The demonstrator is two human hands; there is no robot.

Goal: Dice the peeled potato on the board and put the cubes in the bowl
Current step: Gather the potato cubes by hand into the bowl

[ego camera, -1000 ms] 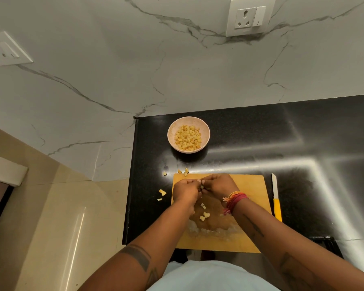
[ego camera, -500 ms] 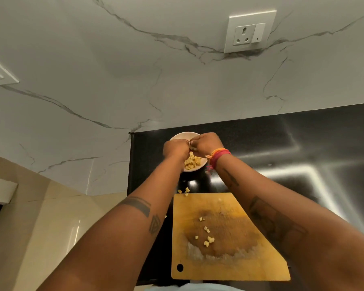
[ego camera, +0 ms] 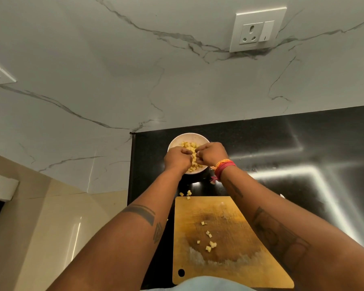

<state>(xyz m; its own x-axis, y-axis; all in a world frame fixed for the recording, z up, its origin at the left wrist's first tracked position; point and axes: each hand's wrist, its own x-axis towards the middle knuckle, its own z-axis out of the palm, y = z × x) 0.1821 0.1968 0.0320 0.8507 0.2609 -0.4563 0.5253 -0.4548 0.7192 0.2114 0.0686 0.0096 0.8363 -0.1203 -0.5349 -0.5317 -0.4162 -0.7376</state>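
Observation:
A white bowl [ego camera: 189, 135] with several yellow potato cubes [ego camera: 188, 144] stands on the black counter, beyond the board. Both hands hover over its near half, knuckles up. My left hand [ego camera: 177, 160] and my right hand [ego camera: 212, 153] are curled, fingertips almost meeting, with cubes held between them above the bowl. The wooden cutting board [ego camera: 240, 259] lies nearer to me with several loose cubes [ego camera: 210, 245] on its damp, stained middle. A few more stray cubes [ego camera: 186, 193] lie on the counter just past the board's far left corner.
The black counter [ego camera: 303, 143] stretches to the right and ends at a left edge [ego camera: 130, 185] beside the tiled floor. A marble wall with a socket plate [ego camera: 257, 29] rises behind the bowl. My right forearm covers the spot where the knife lay.
Both hands lifted from the board with gathered cubes and moved forward to the bowl. Since half a second ago they have parted slightly over it.

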